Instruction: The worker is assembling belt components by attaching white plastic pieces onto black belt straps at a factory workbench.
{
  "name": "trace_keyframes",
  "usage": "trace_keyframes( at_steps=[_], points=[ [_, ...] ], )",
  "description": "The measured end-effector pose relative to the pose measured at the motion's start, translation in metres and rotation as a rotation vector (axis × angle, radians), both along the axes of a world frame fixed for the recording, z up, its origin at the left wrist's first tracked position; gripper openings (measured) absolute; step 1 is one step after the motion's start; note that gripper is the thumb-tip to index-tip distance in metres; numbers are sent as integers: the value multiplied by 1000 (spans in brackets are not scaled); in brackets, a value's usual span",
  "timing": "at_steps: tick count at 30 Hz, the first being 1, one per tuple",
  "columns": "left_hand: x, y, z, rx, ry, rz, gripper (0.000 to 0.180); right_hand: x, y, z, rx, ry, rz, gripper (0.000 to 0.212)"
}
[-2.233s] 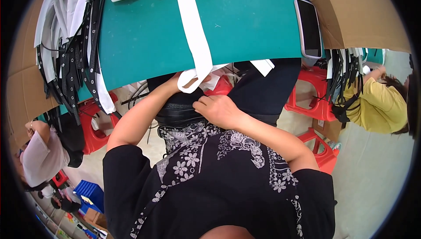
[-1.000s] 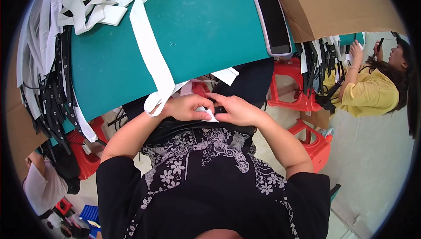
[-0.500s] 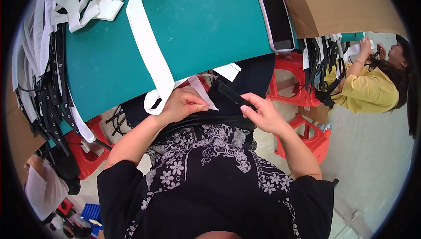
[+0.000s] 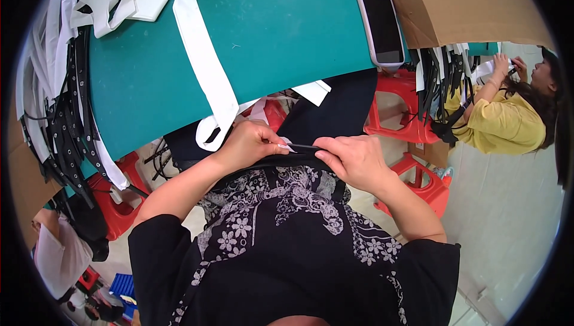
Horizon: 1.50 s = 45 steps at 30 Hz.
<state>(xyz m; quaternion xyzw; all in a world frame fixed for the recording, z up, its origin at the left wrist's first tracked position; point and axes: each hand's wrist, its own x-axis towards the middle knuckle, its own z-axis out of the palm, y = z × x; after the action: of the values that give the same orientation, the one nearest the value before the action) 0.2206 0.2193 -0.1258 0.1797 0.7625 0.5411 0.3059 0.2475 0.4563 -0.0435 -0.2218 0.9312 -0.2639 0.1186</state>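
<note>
Strip point(image 4: 205, 57) (phone point(image 4: 381, 24) apart) over table edge point(image 4: 299, 84)

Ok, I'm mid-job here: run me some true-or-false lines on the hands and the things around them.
1. The left hand pinches a small white piece. True.
2. The phone lies on the green table. True.
3. The right hand rests on that phone. False: its fingers hold a thin black object.
4. The long white strip stops short of the near table edge. False: it runs over that edge and ends in a loop by the left hand.
5. The person in a yellow top is on the right side of the view. True.
</note>
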Motion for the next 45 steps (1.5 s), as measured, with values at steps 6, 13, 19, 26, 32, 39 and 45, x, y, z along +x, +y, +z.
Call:
trace_keyframes(
  at_steps=[6,13,19,26,32,39,45],
  points=[
    [-5,2,1,-46,56,-50,18,-9,-2,2,117,118,163,11],
    [-4,2,-4,-36,83,-56,20,-16,-10,2,182,123,238,10],
    [-10,4,1,-61,14,-90,17,-23,-17,6,306,144,406,16],
    [-15,9,8,-89,-5,-112,15,-35,-18,6,336,125,439,19],
    [-13,11,-3,37,62,-77,15,-40,-21,-2,276,-9,420,10],
    [-13,9,-15,111,-93,-17,19,-38,0,-26,-79,-518,119,34],
    [-22,0,-23,126,-133,-59,25,-41,54,-11,200,-472,80,25]
  ],
)
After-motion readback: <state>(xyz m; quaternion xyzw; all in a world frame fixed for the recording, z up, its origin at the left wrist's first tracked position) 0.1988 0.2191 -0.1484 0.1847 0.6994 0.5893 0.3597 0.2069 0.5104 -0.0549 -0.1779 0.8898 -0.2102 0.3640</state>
